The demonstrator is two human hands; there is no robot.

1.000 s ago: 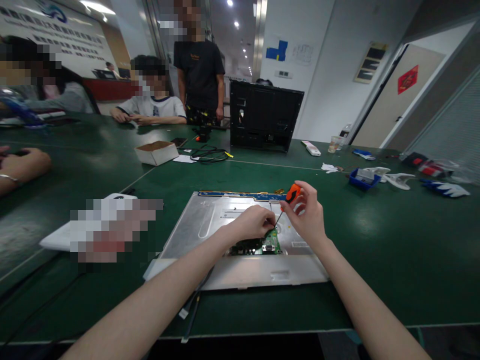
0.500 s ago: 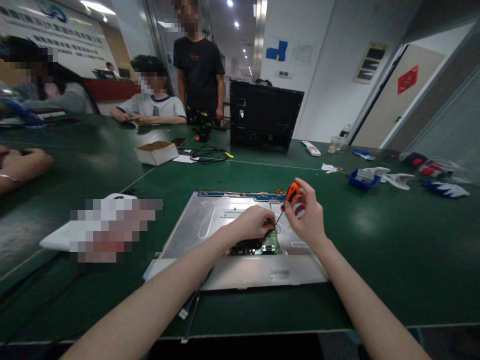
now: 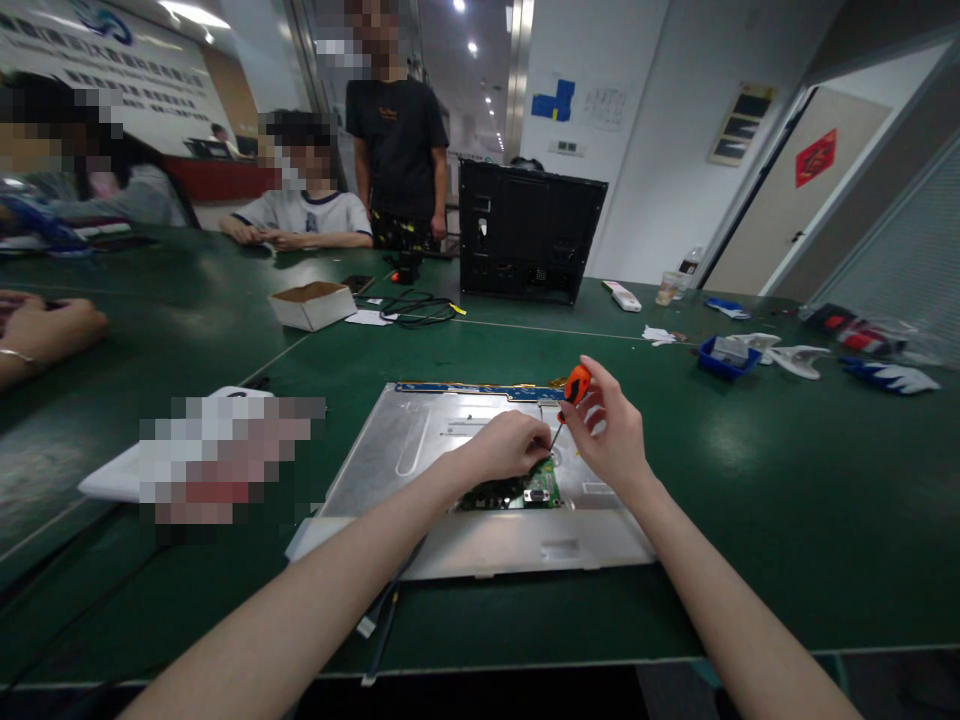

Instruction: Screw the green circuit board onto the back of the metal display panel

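Gripping screwdriver: right hand | left hand: curled, hold unclear | circuit board: beneath left, leftward of right

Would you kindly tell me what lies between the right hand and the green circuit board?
The screwdriver shaft slants down there, as the head view shows.

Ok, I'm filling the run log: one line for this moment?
Right hand: holds screwdriver, tip down; left hand: by circuit board; metal panel: flat on green table
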